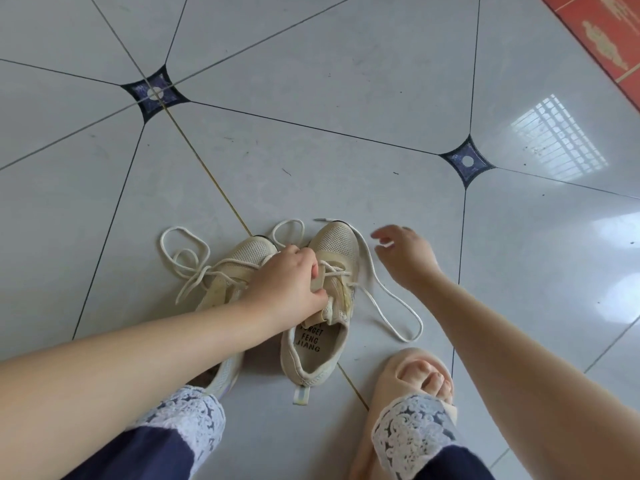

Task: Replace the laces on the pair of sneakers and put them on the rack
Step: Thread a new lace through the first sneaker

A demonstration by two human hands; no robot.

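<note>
**Sneakers on the tiled floor, one hand gripping, one hand free**

The grey tiled floor [311,161] lies open ahead of the shoes and out to both sides, crossed by dark grout lines with small dark diamond insets. The only boundary in view is the edge of a red mat [602,39] in the far right corner, well apart from everything else. The near side is tighter: a foot in a pale slipper [412,365] stands just right of the shoes' heels, and lace-trimmed navy trouser cuffs [187,410] close in from below.

Both beige sneakers sit side by side on the floor, toes pointing away. The printed-insole sneaker [337,244] is on the right of the pair, its mouth open and its heel tab trailing on the tile. The second sneaker [251,252] lies just beside it, partly hidden under the left forearm.

The left hand [291,282] reaches across the second sneaker and grips the printed-insole sneaker at its lacing, fingers curled over the top and thumb pressed against the tongue. The right hand [405,254] hovers to the right of the toe, fingers loosely spread and holding nothing.

A loose lace [391,292] runs from the gripped shoe in a long loop over the floor on the right. A tangled lace [183,261] sprawls from the second sneaker on the left.
</note>
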